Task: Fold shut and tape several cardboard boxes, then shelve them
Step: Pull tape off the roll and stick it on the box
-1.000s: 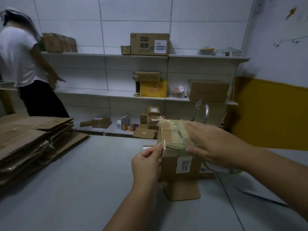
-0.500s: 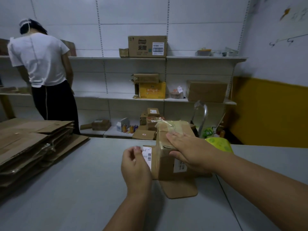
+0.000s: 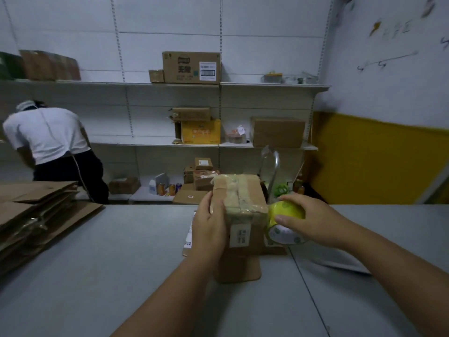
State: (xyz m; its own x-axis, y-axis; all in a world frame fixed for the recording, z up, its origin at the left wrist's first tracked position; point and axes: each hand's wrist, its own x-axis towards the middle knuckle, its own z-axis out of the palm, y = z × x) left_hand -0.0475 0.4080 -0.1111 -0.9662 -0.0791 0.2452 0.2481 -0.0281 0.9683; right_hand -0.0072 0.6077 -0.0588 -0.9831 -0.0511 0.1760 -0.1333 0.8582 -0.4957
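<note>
Your left hand point(image 3: 209, 229) grips the cardboard box point(image 3: 239, 207) from its left side. The thumb lies up along the top left edge, and the other fingers curl round the side, mostly hidden from you.

The box stands upright on the grey table point(image 3: 97, 263), between your two hands. It is small and brown. Its top is closed and covered with wrinkled, glossy strips of clear tape that run from the far edge towards you and fold down over the near face. Below your left thumb, on the near face, is a white printed label point(image 3: 240, 234); the print is too blurred to read. One loose flap point(image 3: 239, 268) lies flat on the table under the box, reaching back towards your wrists.

Your right hand point(image 3: 308, 220) holds a yellow tape roll point(image 3: 285, 222), fingers curled over its top and thumb pressed across its near side. The roll is just beside the box's right face, at the top corner; you cannot tell whether they touch.

Past your left fingers, well apart, is a stack of flattened cardboard point(image 3: 36, 215).
</note>
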